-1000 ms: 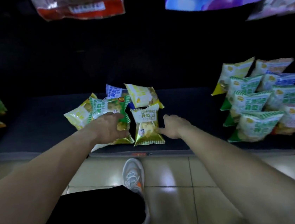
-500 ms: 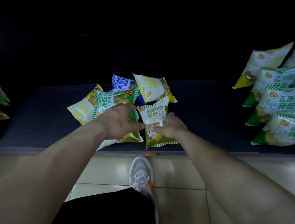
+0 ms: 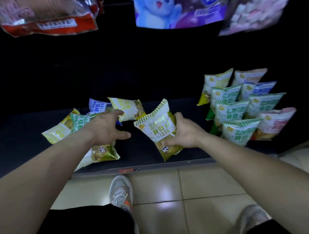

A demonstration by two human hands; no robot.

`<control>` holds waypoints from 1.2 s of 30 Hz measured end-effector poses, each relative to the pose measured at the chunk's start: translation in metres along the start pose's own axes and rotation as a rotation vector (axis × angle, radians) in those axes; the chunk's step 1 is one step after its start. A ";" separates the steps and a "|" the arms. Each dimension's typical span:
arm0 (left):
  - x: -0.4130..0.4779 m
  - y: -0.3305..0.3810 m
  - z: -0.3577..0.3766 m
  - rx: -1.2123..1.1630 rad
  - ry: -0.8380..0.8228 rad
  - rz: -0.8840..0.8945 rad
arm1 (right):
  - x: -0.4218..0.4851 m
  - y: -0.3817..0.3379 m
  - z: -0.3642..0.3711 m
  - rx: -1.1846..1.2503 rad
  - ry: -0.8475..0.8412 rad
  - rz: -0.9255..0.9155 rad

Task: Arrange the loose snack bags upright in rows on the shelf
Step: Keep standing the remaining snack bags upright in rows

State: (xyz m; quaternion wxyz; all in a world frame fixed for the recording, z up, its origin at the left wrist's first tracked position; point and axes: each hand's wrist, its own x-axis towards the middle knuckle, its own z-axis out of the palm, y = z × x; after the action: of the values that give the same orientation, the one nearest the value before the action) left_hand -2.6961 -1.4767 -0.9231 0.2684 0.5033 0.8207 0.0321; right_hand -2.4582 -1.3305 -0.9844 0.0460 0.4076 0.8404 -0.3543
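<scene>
**A:** Green and white, that bag (image 3: 157, 128) the right hand (image 3: 187, 133) grips. Can you read any print?

**B:** "1996" in green, under large Chinese characters. A small white label sits near its lower edge. The thumb lies across the front and the fingers curl behind. It is held tilted over the front of the dark shelf (image 3: 173, 154), between the loose pile and the rows.

**A:** And the left hand (image 3: 107, 131)?

**B:** Fingers spread, holding nothing, over the loose pile (image 3: 61, 130). I count five bags lying there: two yellow, one blue, two green. Two of them show "1996".

**A:** The rows (image 3: 232, 112)?

**B:** Eight bags stand at the right, two rows of four, well apart from the pile. Their lettering is mostly blurred.
</scene>
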 end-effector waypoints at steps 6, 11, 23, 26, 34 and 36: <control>-0.003 0.076 0.001 -0.204 0.118 0.195 | -0.054 0.008 -0.075 -0.084 0.071 -0.062; -0.001 0.135 0.008 -0.272 0.120 0.326 | -0.086 0.026 -0.104 -0.085 0.124 -0.123; 0.054 0.177 0.021 -0.086 0.208 0.274 | -0.059 0.085 -0.139 -0.308 0.167 -0.091; 0.088 0.171 0.023 0.071 0.205 0.210 | -0.041 0.108 -0.147 -0.312 0.183 -0.022; 0.202 0.174 0.042 0.111 0.226 0.139 | 0.007 0.158 -0.151 -0.301 0.261 0.094; 0.226 0.175 0.052 0.127 0.227 0.117 | 0.018 0.164 -0.149 -0.288 0.277 0.102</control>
State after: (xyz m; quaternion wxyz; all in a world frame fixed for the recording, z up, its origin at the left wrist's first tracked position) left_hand -2.6092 -1.2113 -1.0040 0.1394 0.5596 0.8153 0.0525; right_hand -2.3206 -1.1562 -0.9715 0.0059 0.4835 0.8590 -0.1681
